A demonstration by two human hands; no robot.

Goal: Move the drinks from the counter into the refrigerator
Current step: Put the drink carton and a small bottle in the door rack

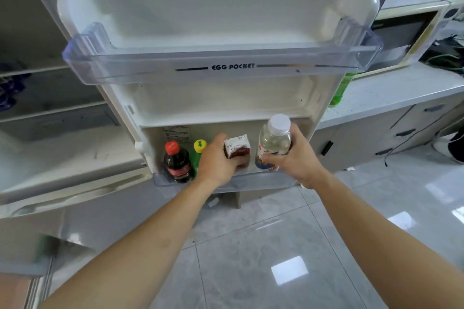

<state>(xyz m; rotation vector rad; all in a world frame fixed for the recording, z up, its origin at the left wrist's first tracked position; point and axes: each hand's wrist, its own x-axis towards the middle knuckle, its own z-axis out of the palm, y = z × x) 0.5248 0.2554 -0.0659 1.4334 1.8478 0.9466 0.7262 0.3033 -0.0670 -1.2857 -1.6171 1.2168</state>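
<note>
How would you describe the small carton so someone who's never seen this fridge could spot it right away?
Look at the open fridge door and go down to its bottom shelf, under the tray marked EGG POCKET. The carton is the small box gripped by the left hand, between a yellow-capped bottle and the clear bottle in the right hand. It's the only boxy drink; the rest are round bottles.

My left grip holds a small carton, my right grip a clear bottle, both at the fridge door's bottom shelf.

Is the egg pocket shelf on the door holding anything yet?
Empty. The clear egg pocket shelf shows only white door liner through its walls; the drinks are all at the bottom door shelf.
</note>
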